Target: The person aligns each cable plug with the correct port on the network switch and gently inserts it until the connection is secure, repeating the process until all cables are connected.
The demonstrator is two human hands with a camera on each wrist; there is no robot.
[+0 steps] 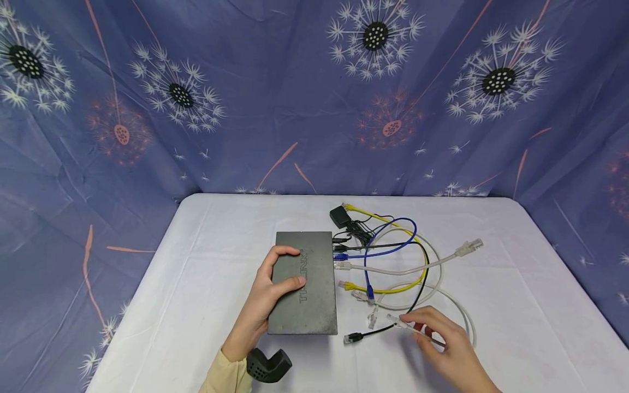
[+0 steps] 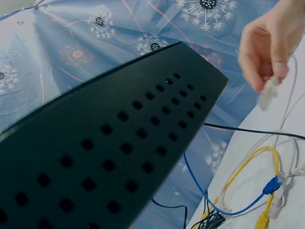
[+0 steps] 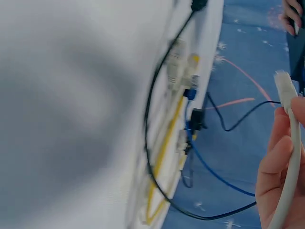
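**Left hand (image 1: 265, 292) grips a dark TP-LINK box (image 1: 312, 319) while right hand (image 1: 452, 335) pinches a pale plug (image 1: 395, 319)**

The left hand clasps the box along the side nearest its palm; thumb and forefinger lie over the top face, by the lettering, and the remaining fingers are hidden from the head view. From the left wrist, rows of small square holes show in the box's side.

The right hand is drawn narrow, its thumb and fingertips closed on the held cable (image 3: 290, 176) just behind the plug. That plug points back toward the left hand and stands apart from the box.

Between the hands and beyond the right one spreads a tangle. A black cable (image 1: 354, 338) and a blue cable (image 1: 371, 295) run out from the box side facing away from the left hand (the black one's loose end lies just to the left of the right fingertips). A yellow cable (image 1: 351, 286) loops farther out than the right hand, one plug near the box. Another pale cable (image 1: 463, 249) stretches from the box edge to a clear plug beyond the right hand; whether its near end is seated, I cannot tell.

Farthest from both hands sits a black adapter (image 1: 340, 216) with a bundled cord (image 1: 362, 233). White cloth (image 1: 196, 295) lies beneath everything.
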